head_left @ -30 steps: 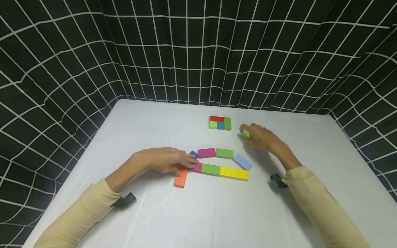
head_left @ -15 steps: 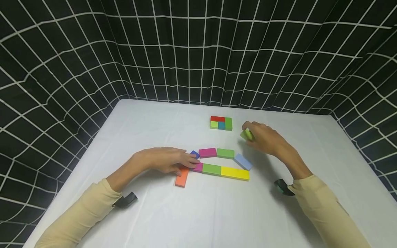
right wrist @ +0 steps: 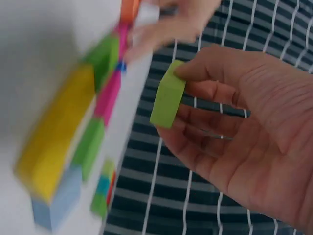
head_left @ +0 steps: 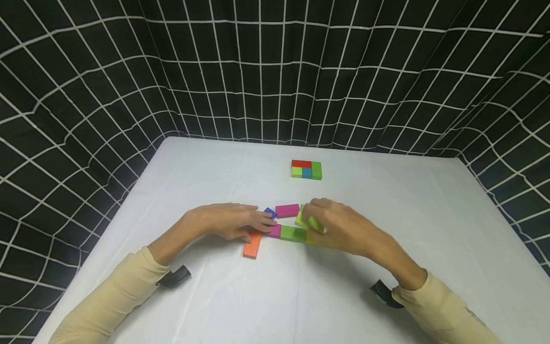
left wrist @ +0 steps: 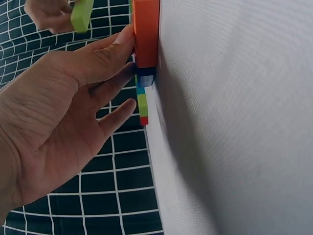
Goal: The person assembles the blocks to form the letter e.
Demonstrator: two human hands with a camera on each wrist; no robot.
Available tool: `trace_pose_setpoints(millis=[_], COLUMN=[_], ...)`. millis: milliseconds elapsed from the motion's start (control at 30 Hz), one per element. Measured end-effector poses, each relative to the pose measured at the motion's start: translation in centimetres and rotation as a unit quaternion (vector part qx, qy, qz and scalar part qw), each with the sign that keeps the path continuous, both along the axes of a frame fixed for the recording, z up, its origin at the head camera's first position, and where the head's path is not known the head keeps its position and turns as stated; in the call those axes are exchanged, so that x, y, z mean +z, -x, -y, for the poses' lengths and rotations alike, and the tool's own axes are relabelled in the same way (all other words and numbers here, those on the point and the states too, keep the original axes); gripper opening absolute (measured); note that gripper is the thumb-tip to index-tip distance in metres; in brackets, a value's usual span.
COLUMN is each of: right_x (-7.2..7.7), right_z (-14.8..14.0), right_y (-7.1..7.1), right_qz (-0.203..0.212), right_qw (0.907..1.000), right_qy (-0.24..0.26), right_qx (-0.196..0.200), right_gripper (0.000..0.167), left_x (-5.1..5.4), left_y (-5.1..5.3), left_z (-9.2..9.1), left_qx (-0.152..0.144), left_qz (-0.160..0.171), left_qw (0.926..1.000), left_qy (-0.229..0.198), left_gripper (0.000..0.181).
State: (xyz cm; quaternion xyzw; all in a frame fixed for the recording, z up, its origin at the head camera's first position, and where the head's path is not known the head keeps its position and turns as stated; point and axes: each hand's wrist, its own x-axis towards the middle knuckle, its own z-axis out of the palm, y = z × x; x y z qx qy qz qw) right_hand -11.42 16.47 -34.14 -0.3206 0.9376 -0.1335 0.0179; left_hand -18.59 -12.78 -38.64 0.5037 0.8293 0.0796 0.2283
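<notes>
Taking 12 o'clock as straight away from the person, I see the right hand pinching a lime block between thumb and fingertips, at that hand's 9 o'clock and lifted off the white tabletop. The left hand is loosely spread, its thumb against an orange block at its 4 o'clock, its fingertips over the end of a pink block and right by a blue block (whether they touch the blue, I can't tell). From the lime block, a magenta block lies at 10 o'clock and a green block at 8, the green in line between the pink block and a yellow block largely covered by the right hand. The right wrist view also shows a light blue block beside the yellow. At the right hand's 11 o'clock, well apart, sits a tight cluster of 4 blocks.
</notes>
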Motion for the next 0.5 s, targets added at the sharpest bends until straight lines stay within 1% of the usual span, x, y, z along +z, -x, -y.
trace_pose_setpoints(millis=[133, 200, 300, 400, 500], right_x=[-1.0, -1.5, -2.4, -3.3, -4.2], right_z=[2.5, 3.5, 5.0, 6.2, 7.2], right_y=[-1.6, -2.1, -2.4, -2.5, -2.7], right_qz=[0.029, 0.050, 0.084, 0.099, 0.091], right_qw=[0.9969, 0.9930, 0.9859, 0.9809, 0.9804], right_qy=[-0.006, -0.010, -0.017, -0.021, -0.023], right_qx=[0.073, 0.107, 0.144, 0.166, 0.173], right_gripper=[0.021, 0.019, 0.019, 0.017, 0.015], left_x=[-0.1, -0.1, -0.2, -0.2, -0.2], left_y=[0.0, 0.0, 0.0, 0.1, 0.1], left_z=[0.1, 0.0, 0.0, 0.0, 0.1], left_qx=[-0.001, 0.002, -0.001, -0.002, -0.003], left_qz=[0.000, 0.003, 0.005, 0.005, 0.004], left_qw=[1.0000, 1.0000, 1.0000, 1.0000, 1.0000], left_qy=[0.000, 0.000, -0.003, -0.004, -0.002], left_gripper=[0.058, 0.059, 0.058, 0.056, 0.055])
